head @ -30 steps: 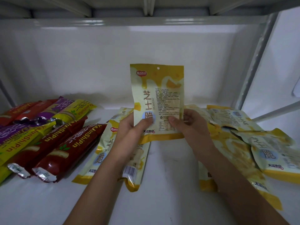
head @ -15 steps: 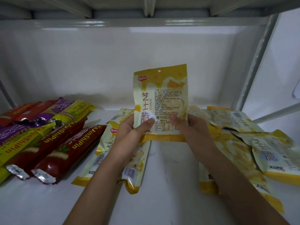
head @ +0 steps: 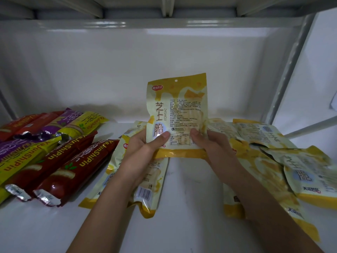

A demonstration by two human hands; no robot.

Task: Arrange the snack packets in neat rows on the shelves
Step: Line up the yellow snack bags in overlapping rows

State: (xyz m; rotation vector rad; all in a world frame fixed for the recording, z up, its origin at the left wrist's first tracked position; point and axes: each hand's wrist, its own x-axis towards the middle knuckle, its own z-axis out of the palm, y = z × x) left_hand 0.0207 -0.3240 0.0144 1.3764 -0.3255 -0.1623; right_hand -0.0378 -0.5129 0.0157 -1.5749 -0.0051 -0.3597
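At frame centre, the left hand (head: 140, 152) and right hand (head: 213, 145) pinch an upright yellow packet (head: 177, 114) by its lower corners above the shelf (head: 191, 179), seemingly mid-placement; next it needs lowering into a row.

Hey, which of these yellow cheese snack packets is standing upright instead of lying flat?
The yellow packet held by both hands, left hand and right hand, at its bottom edge. It stands vertical mid-shelf; the other yellow packets lie flat on either side.
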